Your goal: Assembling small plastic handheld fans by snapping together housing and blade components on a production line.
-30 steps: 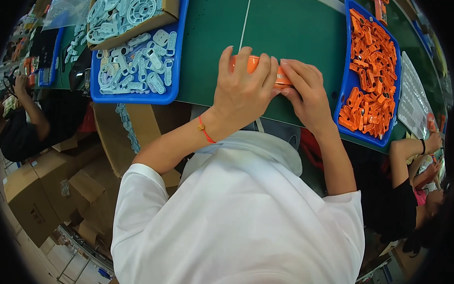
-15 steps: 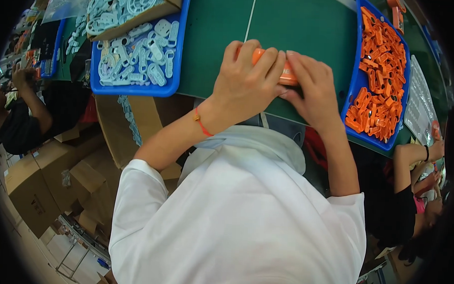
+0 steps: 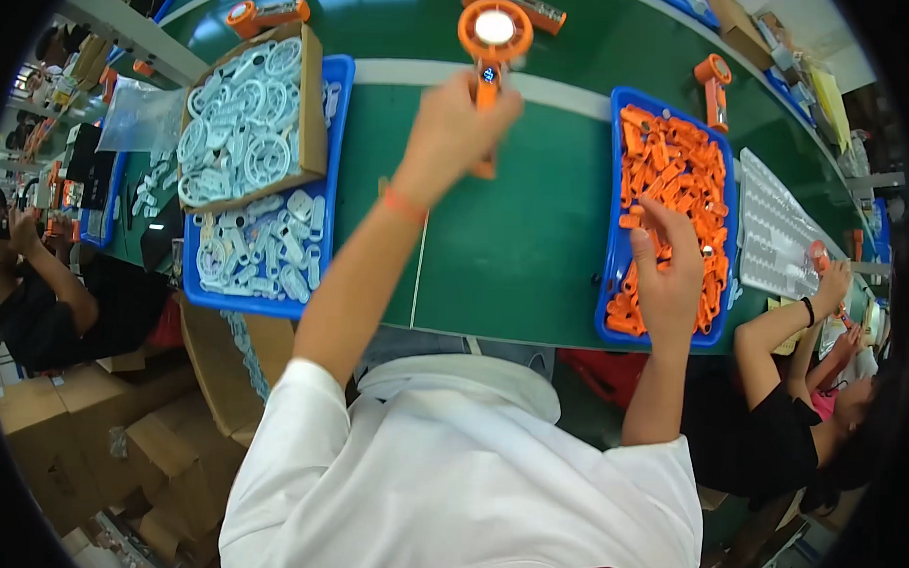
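Green belt-like bench (image 3: pixel 516 246) runs across the view, with a pale stripe crossing it further out and 2 blue trays sitting on it. A second ago both hands were pressed together over an orange piece close to the body; now they have parted. The left hand (image 3: pixel 450 134) has stretched far out over the bench, fingers closed round the handle of an orange handheld device (image 3: pixel 493 45) with a round white face — it looks put together, and that piece of work appears finished. The right hand (image 3: pixel 670 277) has dropped into the right blue tray (image 3: pixel 606 289) of loose orange parts (image 3: pixel 679 172), fingers curled among them; whether they have closed on 1 I cannot tell.

Past the stripe lie 3 more orange devices — 1 far left (image 3: pixel 264 15), 1 just behind the raised one (image 3: pixel 529 4), 1 upright (image 3: pixel 715 88) beside the right tray's far corner. The left blue tray (image 3: pixel 333 180) holds white parts, with a cardboard box (image 3: pixel 310 109) of white rings on top. Between the 2 trays the bench gives open room; the near edge sits right at the person's body. Other workers' arms show at the left and right rims, well apart from both hands
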`<state>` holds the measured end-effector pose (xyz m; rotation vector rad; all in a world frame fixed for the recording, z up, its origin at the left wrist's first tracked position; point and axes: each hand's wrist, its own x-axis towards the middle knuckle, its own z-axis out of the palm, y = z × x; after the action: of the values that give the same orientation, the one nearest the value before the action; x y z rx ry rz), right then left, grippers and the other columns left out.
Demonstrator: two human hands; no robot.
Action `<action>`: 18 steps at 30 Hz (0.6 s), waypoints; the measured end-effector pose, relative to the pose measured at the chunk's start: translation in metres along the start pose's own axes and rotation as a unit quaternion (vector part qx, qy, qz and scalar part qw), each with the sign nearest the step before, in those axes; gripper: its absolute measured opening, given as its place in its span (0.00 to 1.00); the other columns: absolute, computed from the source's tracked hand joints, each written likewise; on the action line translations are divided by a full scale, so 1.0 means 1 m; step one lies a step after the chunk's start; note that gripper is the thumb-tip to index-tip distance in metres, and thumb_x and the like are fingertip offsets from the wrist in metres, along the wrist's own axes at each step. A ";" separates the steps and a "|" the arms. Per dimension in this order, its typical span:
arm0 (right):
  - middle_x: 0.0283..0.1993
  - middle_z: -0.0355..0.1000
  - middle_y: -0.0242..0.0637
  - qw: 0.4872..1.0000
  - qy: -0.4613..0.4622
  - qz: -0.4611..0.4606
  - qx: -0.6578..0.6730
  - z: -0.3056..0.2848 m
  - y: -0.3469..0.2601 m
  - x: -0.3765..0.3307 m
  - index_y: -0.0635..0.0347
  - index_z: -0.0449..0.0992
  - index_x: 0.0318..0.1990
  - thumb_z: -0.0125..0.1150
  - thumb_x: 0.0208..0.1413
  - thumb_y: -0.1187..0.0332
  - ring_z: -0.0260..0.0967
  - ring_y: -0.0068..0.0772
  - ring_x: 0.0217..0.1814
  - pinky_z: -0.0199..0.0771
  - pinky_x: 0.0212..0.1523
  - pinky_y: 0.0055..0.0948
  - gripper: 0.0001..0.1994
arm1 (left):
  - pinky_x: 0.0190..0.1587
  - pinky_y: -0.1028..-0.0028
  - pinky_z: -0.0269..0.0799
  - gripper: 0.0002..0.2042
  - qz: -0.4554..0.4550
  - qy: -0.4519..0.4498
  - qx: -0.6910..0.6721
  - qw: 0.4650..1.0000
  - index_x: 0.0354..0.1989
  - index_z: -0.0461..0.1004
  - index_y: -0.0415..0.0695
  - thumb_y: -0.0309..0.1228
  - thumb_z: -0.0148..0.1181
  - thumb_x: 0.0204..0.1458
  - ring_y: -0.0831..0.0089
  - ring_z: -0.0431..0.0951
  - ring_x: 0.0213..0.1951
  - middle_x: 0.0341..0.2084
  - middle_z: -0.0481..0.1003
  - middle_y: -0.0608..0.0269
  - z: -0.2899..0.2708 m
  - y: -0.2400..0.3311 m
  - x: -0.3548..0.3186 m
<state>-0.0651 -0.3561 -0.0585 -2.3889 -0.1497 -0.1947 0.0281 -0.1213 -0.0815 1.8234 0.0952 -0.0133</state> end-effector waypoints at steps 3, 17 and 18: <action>0.41 0.68 0.44 0.976 -0.019 -0.018 -0.216 -0.005 0.032 -0.006 0.63 0.69 0.47 0.55 0.49 0.73 0.66 0.42 0.45 0.66 0.46 0.35 0.16 | 0.31 0.69 0.74 0.19 -0.072 0.079 0.234 0.966 0.27 0.74 0.35 0.43 0.51 0.43 0.61 0.79 0.31 0.27 0.76 0.48 -0.029 0.008 0.099; 0.38 0.67 0.40 0.965 -0.013 -0.107 -0.240 0.016 0.050 0.007 0.62 0.69 0.28 0.58 0.43 0.76 0.63 0.43 0.40 0.64 0.41 0.36 0.04 | 0.40 0.61 0.71 0.29 0.136 -0.071 0.387 0.909 0.57 0.58 0.47 0.53 0.44 0.52 0.57 0.78 0.34 0.36 0.75 0.48 0.079 0.012 0.188; 0.42 0.67 0.41 0.961 -0.014 -0.131 -0.241 0.014 0.051 0.008 0.63 0.68 0.29 0.57 0.44 0.77 0.62 0.45 0.42 0.64 0.44 0.37 0.05 | 0.39 0.61 0.71 0.29 0.093 -0.036 0.377 0.921 0.55 0.60 0.46 0.55 0.44 0.51 0.57 0.77 0.36 0.38 0.75 0.47 0.086 0.004 0.197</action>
<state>-0.0473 -0.3835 -0.1003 -2.8529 -0.4811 -0.3551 0.2278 -0.1945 -0.1111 2.5963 -0.1604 0.0206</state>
